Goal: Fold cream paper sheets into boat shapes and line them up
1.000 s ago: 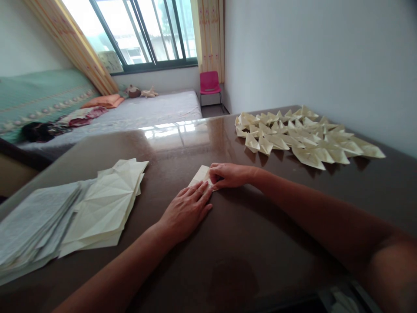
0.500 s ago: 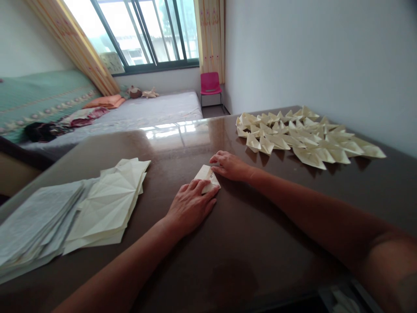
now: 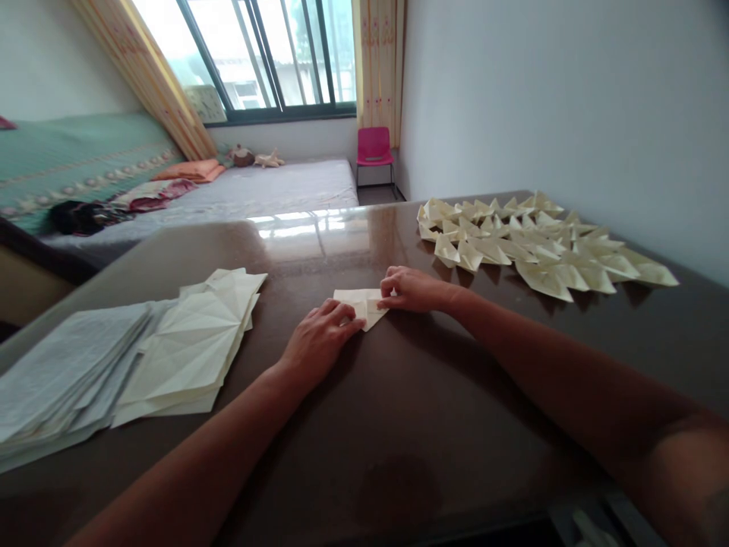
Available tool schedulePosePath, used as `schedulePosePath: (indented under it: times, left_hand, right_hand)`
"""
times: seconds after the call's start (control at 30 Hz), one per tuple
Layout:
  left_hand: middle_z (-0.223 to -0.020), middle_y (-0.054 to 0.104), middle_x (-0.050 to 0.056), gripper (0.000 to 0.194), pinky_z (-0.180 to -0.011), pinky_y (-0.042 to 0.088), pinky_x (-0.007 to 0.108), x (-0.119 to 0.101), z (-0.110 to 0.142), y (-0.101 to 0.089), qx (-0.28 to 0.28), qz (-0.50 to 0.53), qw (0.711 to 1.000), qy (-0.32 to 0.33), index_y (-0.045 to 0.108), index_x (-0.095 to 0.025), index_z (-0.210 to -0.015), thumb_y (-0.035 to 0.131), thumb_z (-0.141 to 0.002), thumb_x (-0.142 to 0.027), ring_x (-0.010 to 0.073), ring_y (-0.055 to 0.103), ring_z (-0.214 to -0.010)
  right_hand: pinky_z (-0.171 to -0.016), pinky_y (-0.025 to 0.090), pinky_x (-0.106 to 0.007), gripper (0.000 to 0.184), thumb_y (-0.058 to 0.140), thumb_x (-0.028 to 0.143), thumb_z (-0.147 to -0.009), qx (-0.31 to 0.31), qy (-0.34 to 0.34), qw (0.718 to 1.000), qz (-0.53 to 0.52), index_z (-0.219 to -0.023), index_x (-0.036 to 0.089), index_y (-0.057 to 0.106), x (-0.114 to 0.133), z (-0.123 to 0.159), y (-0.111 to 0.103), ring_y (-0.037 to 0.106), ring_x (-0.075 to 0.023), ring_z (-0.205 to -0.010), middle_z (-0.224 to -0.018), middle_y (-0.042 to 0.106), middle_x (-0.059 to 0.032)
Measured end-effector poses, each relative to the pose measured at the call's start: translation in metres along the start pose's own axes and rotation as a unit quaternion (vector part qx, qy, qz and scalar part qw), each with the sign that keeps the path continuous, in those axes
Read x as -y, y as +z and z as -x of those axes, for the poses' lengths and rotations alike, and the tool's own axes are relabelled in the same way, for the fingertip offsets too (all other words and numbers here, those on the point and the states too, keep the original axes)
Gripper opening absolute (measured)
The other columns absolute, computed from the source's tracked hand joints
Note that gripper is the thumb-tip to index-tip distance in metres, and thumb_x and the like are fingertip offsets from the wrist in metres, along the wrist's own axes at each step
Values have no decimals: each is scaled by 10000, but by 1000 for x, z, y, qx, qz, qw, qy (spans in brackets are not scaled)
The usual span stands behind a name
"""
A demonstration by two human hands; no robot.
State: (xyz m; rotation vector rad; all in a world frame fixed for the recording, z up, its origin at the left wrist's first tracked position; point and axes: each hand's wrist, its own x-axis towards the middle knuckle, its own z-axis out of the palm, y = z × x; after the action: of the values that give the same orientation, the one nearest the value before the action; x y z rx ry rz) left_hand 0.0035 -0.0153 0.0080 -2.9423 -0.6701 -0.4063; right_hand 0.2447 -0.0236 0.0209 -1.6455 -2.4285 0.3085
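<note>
A small folded piece of cream paper (image 3: 367,302) lies on the brown table between my hands, its lower edge coming to a point. My left hand (image 3: 320,334) is closed on its left side, with the thumb and fingers at the paper's edge. At the right corner, the curled fingers of my right hand (image 3: 413,290) pinch the paper. Parts of both ends are hidden under my fingers.
Creased cream sheets (image 3: 194,334) lie in a stack at the left, beside a pile of greyish printed paper (image 3: 68,372). Several folded paper boats (image 3: 529,243) stand in rows at the right, near the wall. Beyond the glossy table (image 3: 364,441) are a bed (image 3: 296,182) and a pink chair (image 3: 374,148).
The folded paper has turned so that its long edge runs across in front of me. My right hand lifted off it, then took hold of its right corner; my left hand shifted to its left side.
</note>
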Motion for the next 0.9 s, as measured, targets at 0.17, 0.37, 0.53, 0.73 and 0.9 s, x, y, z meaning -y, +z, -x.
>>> schedulePosePath:
  times: [0.17,0.37,0.53,0.73,0.9]
  left_hand:
    - [-1090,637,62,288,-814,499,331,-1,2,2,3,19,1000,-19,638,-206,-1118,436,-917,-161,200,541,-950]
    - [-1106,647,49,285,-859,492,333,-7,4,-1,-1,0,1000,-11,596,-234,-1169,468,-937,-338,201,555,-990]
    - [-1183,632,21,246,-855,482,330,-5,4,-5,34,-38,999,9,597,-290,-1152,506,-925,-272,198,546,-1052]
    - [-1226,619,31,246,-874,479,340,-9,3,-8,62,-55,996,26,596,-231,-1137,537,-900,-200,212,533,-1110]
    - [-1163,634,40,212,-866,480,339,-11,1,-8,51,-43,998,20,607,-217,-1100,509,-912,-197,206,534,-1064]
  right_hand:
    - [-529,294,-221,265,588,395,-834,70,58,996,-16,-755,168,699,16,4,-9,519,-109,-571,-664,660,-20]
    - [-512,354,-185,326,512,349,-877,144,64,979,-127,-678,142,665,42,6,-5,567,-95,-502,-586,676,-26]
    - [-583,421,-207,319,461,309,-916,95,78,986,-115,-768,133,682,36,3,-8,616,-121,-569,-679,704,-46]
    - [-927,403,-313,277,444,203,-943,-128,-68,989,-19,-1142,201,638,8,-14,12,524,-185,-1130,-1197,634,-85]
    - [-801,415,-273,198,533,287,-907,-64,-51,997,-9,-959,195,700,1,-16,14,577,-178,-940,-983,685,-74]
